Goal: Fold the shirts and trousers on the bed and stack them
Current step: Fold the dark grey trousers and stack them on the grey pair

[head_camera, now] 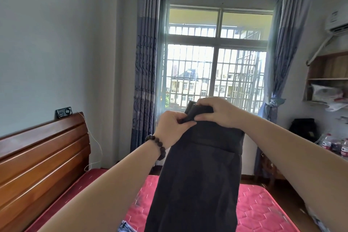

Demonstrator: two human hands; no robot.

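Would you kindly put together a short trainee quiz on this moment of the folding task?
1. True or false: the dark trousers lie flat on the red mattress.
2. Which wrist wears the bead bracelet? A) left B) right
3. Fill in: both hands grip the trousers at their ____ edge.

Key:
1. False; the left hand and right hand hold them up, hanging down.
2. A
3. top
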